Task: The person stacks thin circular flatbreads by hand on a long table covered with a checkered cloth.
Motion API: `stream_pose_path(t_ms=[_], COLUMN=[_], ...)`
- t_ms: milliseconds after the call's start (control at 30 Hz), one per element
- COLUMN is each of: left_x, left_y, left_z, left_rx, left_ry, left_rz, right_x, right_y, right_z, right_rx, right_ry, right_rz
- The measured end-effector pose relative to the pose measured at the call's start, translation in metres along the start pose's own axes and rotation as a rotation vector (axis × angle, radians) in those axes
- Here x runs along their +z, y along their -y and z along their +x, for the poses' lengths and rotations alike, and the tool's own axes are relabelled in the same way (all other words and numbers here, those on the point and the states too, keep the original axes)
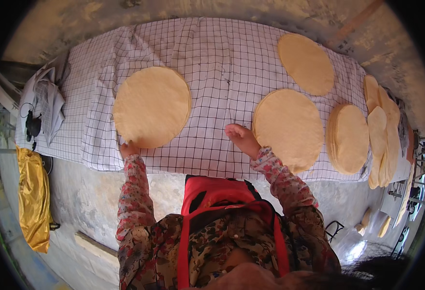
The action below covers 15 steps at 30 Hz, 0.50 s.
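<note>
Round, thin, pale-tan flatbreads lie in a stack on the left part of a checked cloth. My left hand is at that stack's near left edge, its fingers bent together on the rim; their tips are hard to make out. Over the cloth, my right hand holds nothing, its fingers stretched toward the left. Just right of it sits a second flatbread stack, close to the wrist but not gripped.
Farther right are a back stack, a tilted stack and several overlapping flatbreads at the table's end. A black corded object lies at the left end. Shiny gold fabric hangs below it. A wall stands behind the table.
</note>
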<state>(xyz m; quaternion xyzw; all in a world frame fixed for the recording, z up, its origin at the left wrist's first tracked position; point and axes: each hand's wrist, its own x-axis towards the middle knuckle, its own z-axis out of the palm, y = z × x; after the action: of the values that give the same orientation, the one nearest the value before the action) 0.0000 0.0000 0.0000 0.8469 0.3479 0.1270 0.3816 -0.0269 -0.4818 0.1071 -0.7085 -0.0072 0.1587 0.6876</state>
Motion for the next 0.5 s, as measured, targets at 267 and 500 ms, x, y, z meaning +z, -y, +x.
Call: stream_pose_path(t_ms=[267,500], left_x=[-0.005,-0.025], left_y=[-0.045,-0.093], left_z=[0.027,0.009], left_rx=[-0.343,-0.589], left_ry=[0.31,0.445], left_rz=[-0.737,-0.867], right_x=[0.08,0.103], right_y=[-0.011,-0.029], right_z=[0.193,0.231], right_rx=[0.279,0.44], right_ry=[-0.273,-0.414], right_rz=[-0.251,0.161])
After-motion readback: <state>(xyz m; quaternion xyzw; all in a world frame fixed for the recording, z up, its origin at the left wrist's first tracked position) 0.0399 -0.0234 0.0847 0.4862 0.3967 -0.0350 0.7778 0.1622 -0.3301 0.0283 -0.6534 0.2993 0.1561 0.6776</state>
